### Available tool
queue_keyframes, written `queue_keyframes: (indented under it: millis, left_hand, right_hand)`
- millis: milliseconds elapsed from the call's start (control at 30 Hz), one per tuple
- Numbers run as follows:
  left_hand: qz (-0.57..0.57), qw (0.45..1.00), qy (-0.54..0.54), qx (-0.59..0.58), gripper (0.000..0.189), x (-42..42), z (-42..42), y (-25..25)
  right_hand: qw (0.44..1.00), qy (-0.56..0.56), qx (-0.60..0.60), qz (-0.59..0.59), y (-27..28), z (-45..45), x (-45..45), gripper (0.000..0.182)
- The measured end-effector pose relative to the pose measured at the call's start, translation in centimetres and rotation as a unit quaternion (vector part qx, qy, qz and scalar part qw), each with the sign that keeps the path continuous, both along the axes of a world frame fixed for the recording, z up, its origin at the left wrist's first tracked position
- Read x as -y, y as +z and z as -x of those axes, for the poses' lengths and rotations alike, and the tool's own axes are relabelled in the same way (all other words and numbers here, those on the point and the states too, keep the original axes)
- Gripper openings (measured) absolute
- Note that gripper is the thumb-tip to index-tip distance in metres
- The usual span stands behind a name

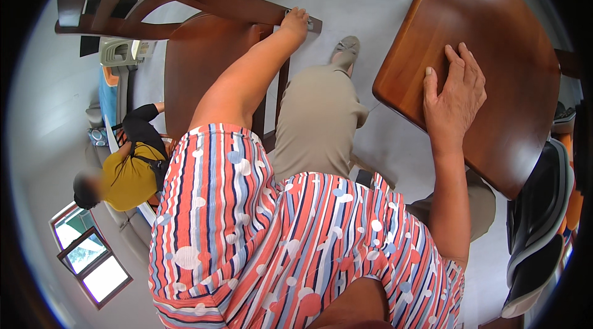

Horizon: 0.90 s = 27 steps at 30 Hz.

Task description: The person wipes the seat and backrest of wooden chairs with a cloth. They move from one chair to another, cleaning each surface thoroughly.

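Observation:
My left hand (297, 22) is closed around the end of a dark wooden chair's curved post (236, 2), with a small greyish metal piece (309, 23) partly hidden under the fingers. The chair's slatted back (111, 2) stretches to the upper left, and its broad brown seat (208, 69) lies below the post. My right hand (454, 93) rests palm down on a glossy reddish-brown wooden panel (500, 19) with rounded corners. Its fingers are spread and hold nothing. Whether this panel is a seat or a tabletop, I cannot tell.
A person in a yellow top (132, 176) sits at the left, near a grey sofa (127, 222). A beige plastic stool (118, 51) stands beyond the chair. Black-and-grey chairs (537, 199) line the right side. My shoe (346, 47) is on the grey floor (394, 144) between the wooden pieces.

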State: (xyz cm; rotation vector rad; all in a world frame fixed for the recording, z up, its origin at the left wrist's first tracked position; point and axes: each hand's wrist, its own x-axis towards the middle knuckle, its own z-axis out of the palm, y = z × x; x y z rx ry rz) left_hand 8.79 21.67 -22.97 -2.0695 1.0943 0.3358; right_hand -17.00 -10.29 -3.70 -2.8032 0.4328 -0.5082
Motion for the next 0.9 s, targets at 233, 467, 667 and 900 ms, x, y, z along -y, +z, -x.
queue_keyframes:
  millis: [233,467,667,900]
  left_hand:
    - [-0.060,0.997,-0.017,0.049,0.040,1.2,2.2,8.3]
    - [-0.046,0.988,-0.057,0.135,0.038,-0.1,6.0,10.5]
    - [-0.044,0.994,-0.019,0.096,0.023,-2.1,11.0,11.5]
    - [0.267,0.963,-0.009,-0.042,0.019,-5.5,16.3,13.9]
  right_hand:
    - [1.000,0.002,0.029,0.000,-3.2,-1.9,1.5,0.043]
    - [0.999,0.005,0.039,-0.011,-7.2,-3.8,2.0,0.044]
    - [0.998,0.016,0.059,-0.004,-7.5,-5.2,2.1,0.043]
    - [0.999,0.012,0.044,0.003,-8.3,-5.6,2.6,0.043]
